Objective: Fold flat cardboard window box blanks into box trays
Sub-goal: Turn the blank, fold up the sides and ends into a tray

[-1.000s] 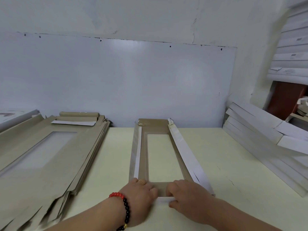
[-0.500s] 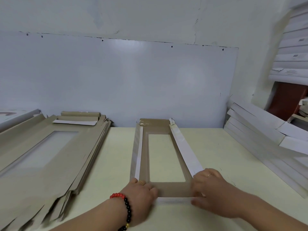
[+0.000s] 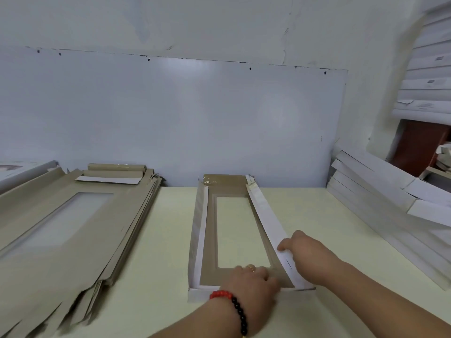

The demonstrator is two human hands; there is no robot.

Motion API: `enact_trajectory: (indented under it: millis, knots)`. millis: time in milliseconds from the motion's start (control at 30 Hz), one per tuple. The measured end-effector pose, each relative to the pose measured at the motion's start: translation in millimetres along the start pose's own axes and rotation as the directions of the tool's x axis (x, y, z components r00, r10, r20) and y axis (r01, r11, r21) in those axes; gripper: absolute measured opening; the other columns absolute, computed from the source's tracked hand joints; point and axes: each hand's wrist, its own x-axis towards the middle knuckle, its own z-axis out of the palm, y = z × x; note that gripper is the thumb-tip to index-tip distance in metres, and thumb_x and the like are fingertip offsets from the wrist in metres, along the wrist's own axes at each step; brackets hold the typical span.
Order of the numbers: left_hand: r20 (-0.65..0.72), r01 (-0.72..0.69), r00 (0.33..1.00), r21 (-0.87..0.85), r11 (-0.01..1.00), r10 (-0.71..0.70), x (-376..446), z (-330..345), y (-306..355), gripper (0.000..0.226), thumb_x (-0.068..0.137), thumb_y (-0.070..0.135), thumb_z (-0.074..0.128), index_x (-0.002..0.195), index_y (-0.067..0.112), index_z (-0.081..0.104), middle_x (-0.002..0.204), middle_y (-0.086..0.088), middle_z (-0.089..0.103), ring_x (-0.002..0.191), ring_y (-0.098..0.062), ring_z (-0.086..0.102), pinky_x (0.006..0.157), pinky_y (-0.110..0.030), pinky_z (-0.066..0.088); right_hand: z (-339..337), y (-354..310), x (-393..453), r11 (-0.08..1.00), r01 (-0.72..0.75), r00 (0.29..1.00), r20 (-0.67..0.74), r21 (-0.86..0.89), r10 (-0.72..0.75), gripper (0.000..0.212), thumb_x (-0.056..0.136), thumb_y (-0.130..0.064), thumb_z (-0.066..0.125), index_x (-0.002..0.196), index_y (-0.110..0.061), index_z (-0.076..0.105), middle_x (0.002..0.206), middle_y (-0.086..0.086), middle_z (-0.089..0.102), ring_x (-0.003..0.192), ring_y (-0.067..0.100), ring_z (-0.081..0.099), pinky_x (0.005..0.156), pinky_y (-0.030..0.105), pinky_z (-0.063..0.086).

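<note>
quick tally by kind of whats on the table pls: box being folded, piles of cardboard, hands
Box blank being folded: 1
Pile of brown flat blanks, at left: 1
Pile of white folded pieces, at right: 1
Hands: 2, left hand and right hand
Total: 5

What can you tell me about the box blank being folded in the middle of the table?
The box blank is brown cardboard with white-faced flaps and a long rectangular window cut in its base. It lies lengthwise on the pale table, far end near the wall. Both long side walls are partly raised. The left hand presses its near end; the right hand grips the right wall.
</note>
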Motion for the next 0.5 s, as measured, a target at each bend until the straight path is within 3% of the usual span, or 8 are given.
enact_trajectory:
  millis: [100, 200, 267, 333, 500]
  knots:
    - [0.064, 0.033, 0.997, -0.038, 0.999, -0.031, 8.7, 1.9, 5.9, 0.035, 0.099, 0.019, 0.036, 0.130, 0.016, 0.050, 0.124, -0.010, 0.051, 0.112, -0.035, 0.049, 0.088, -0.043, 0.040, 0.5, -9.2, 4.8, 0.994, 0.043, 0.999, 0.013, -0.099, -0.042, 0.050, 0.089, -0.007, 0.038, 0.133, -0.028, 0.049, 0.106, -0.001, 0.041, 0.092, 0.022, 0.051, 0.072, 0.028, 0.039]
    - [0.111, 0.071, 0.992, -0.054, 0.996, -0.065, 13.5, 1.6, 6.3, 0.036, 0.099, 0.019, 0.035, 0.132, 0.014, 0.049, 0.130, -0.009, 0.050, 0.115, -0.034, 0.050, 0.090, -0.042, 0.041, 6.1, -11.8, 0.6, 0.970, 0.105, 0.994, 0.051, -0.221, -0.096, 0.042, 0.088, -0.013, 0.047, 0.125, -0.031, 0.055, 0.117, 0.000, 0.053, 0.102, 0.024, 0.057, 0.072, 0.028, 0.038]
    - [0.136, 0.091, 0.987, -0.063, 0.994, -0.082, 16.0, 1.0, 6.7, 0.037, 0.100, 0.018, 0.034, 0.134, 0.013, 0.046, 0.130, -0.010, 0.050, 0.115, -0.034, 0.052, 0.090, -0.042, 0.041, 9.1, -7.7, -5.1, 0.928, 0.171, 0.985, 0.029, -0.331, -0.171, 0.038, 0.090, -0.017, 0.047, 0.123, -0.033, 0.056, 0.119, -0.003, 0.055, 0.110, 0.023, 0.052, 0.080, 0.031, 0.034]
    - [0.159, 0.110, 0.982, -0.063, 0.992, -0.098, 17.7, 1.0, 7.1, 0.036, 0.099, 0.016, 0.035, 0.133, 0.012, 0.047, 0.129, -0.010, 0.051, 0.115, -0.033, 0.052, 0.090, -0.042, 0.043, 8.4, -1.7, -8.8, 0.877, 0.257, 0.962, 0.016, -0.406, -0.274, 0.043, 0.086, -0.012, 0.047, 0.123, -0.031, 0.054, 0.123, -0.006, 0.054, 0.126, 0.018, 0.036, 0.090, 0.033, 0.026]
    - [0.140, 0.025, 0.990, -0.048, 0.999, -0.018, 12.8, 7.9, 8.2, 0.044, 0.098, 0.016, 0.040, 0.141, 0.026, 0.040, 0.135, -0.011, 0.043, 0.120, -0.037, 0.045, 0.093, -0.046, 0.042, -0.2, -4.4, -1.9, 0.850, 0.379, 0.924, 0.092, -0.365, -0.372, 0.062, 0.080, 0.000, 0.044, 0.135, -0.027, 0.043, 0.140, -0.005, 0.045, 0.146, 0.020, 0.011, 0.106, 0.033, 0.021]
